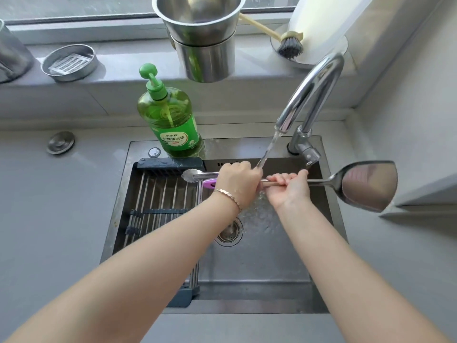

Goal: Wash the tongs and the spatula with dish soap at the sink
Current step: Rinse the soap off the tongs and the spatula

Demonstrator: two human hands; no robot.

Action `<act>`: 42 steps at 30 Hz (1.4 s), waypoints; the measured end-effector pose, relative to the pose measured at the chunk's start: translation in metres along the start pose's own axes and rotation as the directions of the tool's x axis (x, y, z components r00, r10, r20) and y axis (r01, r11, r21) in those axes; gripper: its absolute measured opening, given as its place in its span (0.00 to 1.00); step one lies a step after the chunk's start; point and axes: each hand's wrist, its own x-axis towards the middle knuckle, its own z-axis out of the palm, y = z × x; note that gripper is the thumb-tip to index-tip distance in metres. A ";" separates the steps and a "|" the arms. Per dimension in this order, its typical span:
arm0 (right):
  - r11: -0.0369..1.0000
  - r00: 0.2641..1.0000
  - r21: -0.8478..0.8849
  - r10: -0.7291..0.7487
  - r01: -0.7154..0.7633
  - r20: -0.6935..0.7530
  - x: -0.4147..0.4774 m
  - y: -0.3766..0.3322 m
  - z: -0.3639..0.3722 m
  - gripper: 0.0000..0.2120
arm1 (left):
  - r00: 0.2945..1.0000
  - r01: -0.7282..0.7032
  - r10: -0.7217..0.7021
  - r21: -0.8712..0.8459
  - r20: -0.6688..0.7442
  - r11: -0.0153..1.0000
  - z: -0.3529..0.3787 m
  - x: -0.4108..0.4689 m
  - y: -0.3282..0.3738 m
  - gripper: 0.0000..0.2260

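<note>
- Both forearms [153, 253] reach in from the bottom edge over the sink [259, 271] and meet below the faucet [314, 95].
- Left hand [238, 183], with a bracelet [228, 195] at the wrist, is clenched round the tongs [195, 175]. Their scalloped tip sticks out to the left, above the rack [158, 206].
- Purple handle end [210, 184] pokes out just under the tongs; I cannot tell which tool it belongs to.
- Right hand [288, 188] grasps the spatula [368, 185] by its shaft, fingers curled over it. The blade juts right, past the sink's edge.
- Water [269, 147] falls from the spout onto the left hand's knuckles and splashes near the drain [228, 233].
- Soap bottle [170, 117], green with a pump, stands on the sink's back rim, left of the faucet.
- On the sill sit stacked steel cups [202, 33], a brush [289, 45] and a round tin [69, 61].
</note>
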 end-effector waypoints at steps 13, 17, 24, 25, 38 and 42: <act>0.956 0.971 0.204 0.229 -0.211 -0.070 0.015 0.014 -0.032 0.33 | 0.847 0.384 -0.001 -0.611 0.532 0.692 -0.047 -0.020 -0.054 0.13; 0.932 0.954 0.276 0.277 -0.236 -0.119 0.014 0.018 -0.030 0.24 | 0.856 0.516 -0.123 -0.811 0.502 0.277 -0.045 -0.039 -0.055 0.12; 0.917 0.889 -0.097 0.343 -0.387 -0.302 -0.002 0.033 -0.029 0.15 | 0.862 0.364 -0.381 -0.931 0.334 0.007 -0.029 -0.042 -0.001 0.02; 0.917 0.884 0.025 0.390 -0.398 -0.258 -0.006 0.031 -0.029 0.13 | 0.839 0.366 -0.433 -0.931 0.329 0.002 -0.028 -0.038 0.007 0.04; 0.868 0.918 -0.327 0.295 -0.374 -0.267 0.009 0.000 -0.064 0.12 | 0.822 0.393 -0.467 -0.918 0.325 0.052 -0.014 0.012 0.040 0.17; 0.837 0.939 -0.438 0.240 -0.328 -0.244 0.009 -0.016 -0.066 0.12 | 0.841 0.313 -0.450 -0.949 0.301 -0.049 -0.022 0.005 0.025 0.12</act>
